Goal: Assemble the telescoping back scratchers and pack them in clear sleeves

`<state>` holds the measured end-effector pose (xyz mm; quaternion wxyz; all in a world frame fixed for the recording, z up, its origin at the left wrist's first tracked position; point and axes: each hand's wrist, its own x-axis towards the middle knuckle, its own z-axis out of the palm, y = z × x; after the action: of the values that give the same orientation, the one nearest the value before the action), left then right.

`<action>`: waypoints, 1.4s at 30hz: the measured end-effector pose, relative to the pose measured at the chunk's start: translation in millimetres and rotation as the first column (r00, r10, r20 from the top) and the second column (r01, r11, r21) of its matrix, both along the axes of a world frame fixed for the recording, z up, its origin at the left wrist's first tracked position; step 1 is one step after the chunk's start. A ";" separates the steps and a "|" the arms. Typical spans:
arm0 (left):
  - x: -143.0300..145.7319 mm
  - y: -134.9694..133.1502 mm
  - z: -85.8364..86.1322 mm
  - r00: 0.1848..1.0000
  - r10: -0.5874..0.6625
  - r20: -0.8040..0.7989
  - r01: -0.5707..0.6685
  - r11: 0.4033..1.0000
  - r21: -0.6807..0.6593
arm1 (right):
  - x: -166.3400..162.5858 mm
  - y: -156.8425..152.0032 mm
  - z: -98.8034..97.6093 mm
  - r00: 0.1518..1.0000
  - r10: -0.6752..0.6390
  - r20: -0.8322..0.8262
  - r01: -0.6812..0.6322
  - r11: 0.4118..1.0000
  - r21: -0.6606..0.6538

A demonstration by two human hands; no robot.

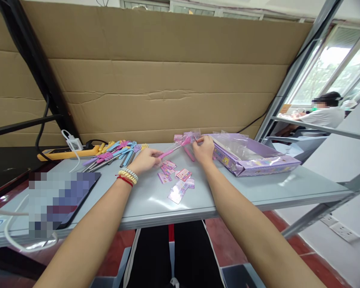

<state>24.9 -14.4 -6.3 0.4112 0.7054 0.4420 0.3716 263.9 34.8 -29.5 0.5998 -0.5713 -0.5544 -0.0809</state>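
My left hand (146,159) is closed on the handle end of a pink hand-shaped back scratcher (175,147) held just above the grey table (258,188). My right hand (203,149) pinches a clear plastic sleeve (192,135) at the scratcher's pink head. Small pink and purple cards (177,178) lie scattered on the table below and between my hands. A pile of coloured scratchers (115,154) in yellow, blue, pink and purple lies left of my left hand.
A purple box (252,160) lined with clear plastic sits right of my right hand. A yellow power strip (67,152) with a white charger lies at the back left, and a dark tablet (69,196) at the front left. Cardboard backs the table. Another person sits far right.
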 end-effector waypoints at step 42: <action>-26.4 19.5 1.9 0.712 0.292 0.638 -0.253 0.955 -0.155 | 29.8 12.0 2.2 0.887 0.193 -0.420 -0.177 0.981 0.077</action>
<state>-1.5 5.2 -4.5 0.5001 0.4457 0.3794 0.6382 293.6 46.8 -27.3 0.7216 -0.5087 -0.4604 0.0928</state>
